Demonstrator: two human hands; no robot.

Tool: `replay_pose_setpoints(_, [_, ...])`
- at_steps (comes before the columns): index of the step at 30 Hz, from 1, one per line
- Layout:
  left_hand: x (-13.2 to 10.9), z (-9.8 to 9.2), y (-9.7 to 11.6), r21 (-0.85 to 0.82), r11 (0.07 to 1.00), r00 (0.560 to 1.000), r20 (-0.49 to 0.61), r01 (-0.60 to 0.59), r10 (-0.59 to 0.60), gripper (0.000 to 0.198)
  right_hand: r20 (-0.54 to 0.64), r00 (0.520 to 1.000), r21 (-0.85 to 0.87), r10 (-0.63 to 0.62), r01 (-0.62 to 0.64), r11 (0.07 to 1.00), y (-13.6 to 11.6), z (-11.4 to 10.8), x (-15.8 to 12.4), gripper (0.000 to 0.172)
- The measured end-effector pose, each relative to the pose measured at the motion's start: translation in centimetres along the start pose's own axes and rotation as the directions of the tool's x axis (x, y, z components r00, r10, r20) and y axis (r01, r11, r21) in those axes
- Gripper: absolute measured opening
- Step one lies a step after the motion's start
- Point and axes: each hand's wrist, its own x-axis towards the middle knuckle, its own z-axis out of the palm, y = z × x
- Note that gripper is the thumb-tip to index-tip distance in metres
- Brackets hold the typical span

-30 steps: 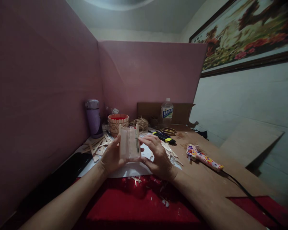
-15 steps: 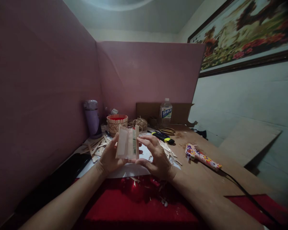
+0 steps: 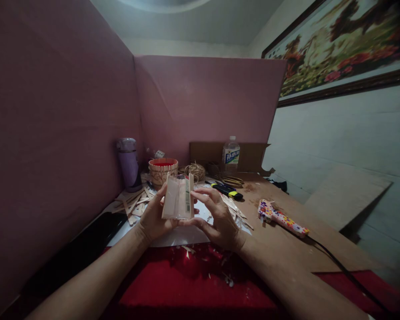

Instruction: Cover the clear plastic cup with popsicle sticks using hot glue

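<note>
A small clear plastic container (image 3: pixel 177 201) with wooden craft sticks along its sides is held up in front of me, tilted. My left hand (image 3: pixel 152 221) wraps round its left side and lower part. The fingertips of my right hand (image 3: pixel 222 224) press against its right side, with the thumb at the lower right corner. A label with a barcode shows on or through the right part of the plastic. The fingers behind the container are partly hidden. Loose craft sticks (image 3: pixel 133 205) lie on the white sheet (image 3: pixel 166 240) to the left.
Behind are a stick-covered pot (image 3: pixel 163 174) with a red inside, twine (image 3: pixel 196 170), a utility knife (image 3: pixel 231 193), scissors (image 3: pixel 232 181) and a bottle (image 3: pixel 231 155). A purple flask (image 3: pixel 128 166) stands left. A patterned glue gun (image 3: pixel 282 218) with a cord lies right. Scraps dot the red cloth (image 3: pixel 193 289).
The container has tilted slightly in my hands, and its barcode label shows more plainly. Both hands keep nearly the same place and hold.
</note>
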Motion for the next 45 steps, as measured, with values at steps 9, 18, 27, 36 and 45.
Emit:
replay_pose_setpoints(9, [-0.2, 0.0, -0.1, 0.015, 1.000, 1.000, 0.015, 0.026, -0.026, 0.057, -0.024, 1.000, 0.011, 0.010, -0.009, 1.000, -0.2, -0.3, 0.1, 0.052])
replay_pose_setpoints(18, [-0.3, 0.3, -0.6, 0.060, 0.998, 0.999, -0.024, 0.026, -0.025, 0.050, -0.047, 0.998, 0.004, 0.048, -0.048, 0.999, -0.2, -0.4, 0.0, 0.052])
replay_pose_setpoints(27, [-0.3, 0.5, -0.6, 0.098, 0.991, 0.994, 0.049, 0.095, -0.100, 0.057, -0.090, 0.993, -0.070, 0.074, -0.081, 0.994, -0.1, -0.1, 0.0, 0.046])
replay_pose_setpoints(36, [-0.2, 0.4, -0.8, 0.095, 0.985, 0.984, 0.091, 0.141, -0.150, 0.063, -0.220, 0.970, -0.082, 0.099, -0.120, 0.989, -0.3, -0.6, 0.3, 0.027])
replay_pose_setpoints(45, [-0.1, 0.9, -1.2, 0.185, 0.974, 0.991, -0.015, 0.131, -0.131, 0.053, -0.240, 0.966, -0.121, 0.100, -0.131, 0.984, 0.0, -0.5, 0.4, 0.012])
